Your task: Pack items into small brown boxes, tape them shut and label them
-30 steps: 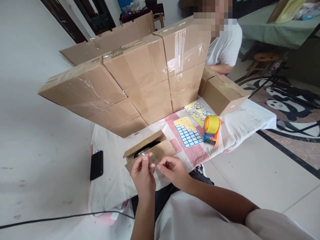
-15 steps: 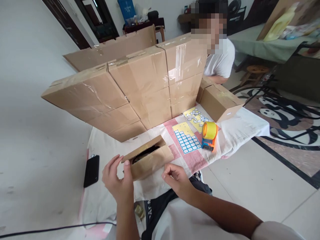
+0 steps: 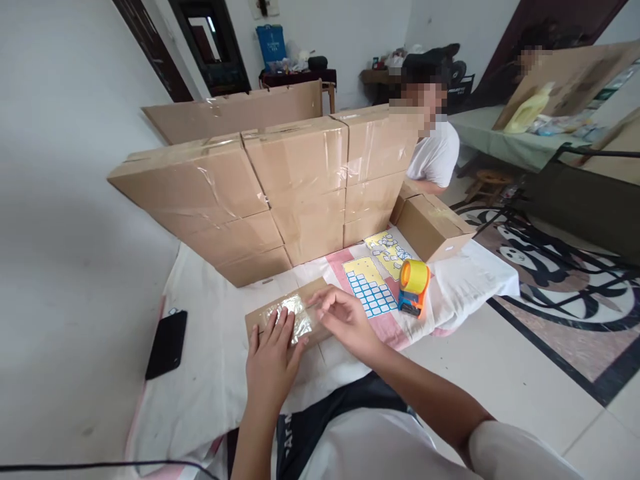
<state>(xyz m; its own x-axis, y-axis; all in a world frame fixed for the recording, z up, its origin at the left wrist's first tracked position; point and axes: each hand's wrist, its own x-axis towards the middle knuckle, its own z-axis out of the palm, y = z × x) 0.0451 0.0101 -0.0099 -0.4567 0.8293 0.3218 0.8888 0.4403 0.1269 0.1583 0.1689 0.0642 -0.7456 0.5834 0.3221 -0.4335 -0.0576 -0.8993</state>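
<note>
A small flat cardboard box [image 3: 320, 287] lies shut on the cloth before me, a crinkled, shiny clear patch [image 3: 301, 323] on its top, which looks like tape or plastic film. My left hand [image 3: 275, 350] presses flat on the box's left part, fingers spread over the shiny patch. Over the right end of the box is my right hand [image 3: 347, 320], its fingers loosely bent and apart; I see nothing held in it. To the right stands an orange and blue tape dispenser [image 3: 414, 290] with a yellowish roll, apart from both hands.
A tall wall of taped cardboard boxes [image 3: 310, 207] stands behind the small box. Printed yellow and blue sheets [image 3: 370, 287] and another carton [image 3: 435, 223] are on the right. A black phone [image 3: 167, 343] lies left. A person in a white shirt [image 3: 437, 153] sits beyond the boxes.
The box's raised flap is now down and its dark opening covered, with the shiny patch on top. My left hand moved onto the lid; my right hand moved up to the box's right end.
</note>
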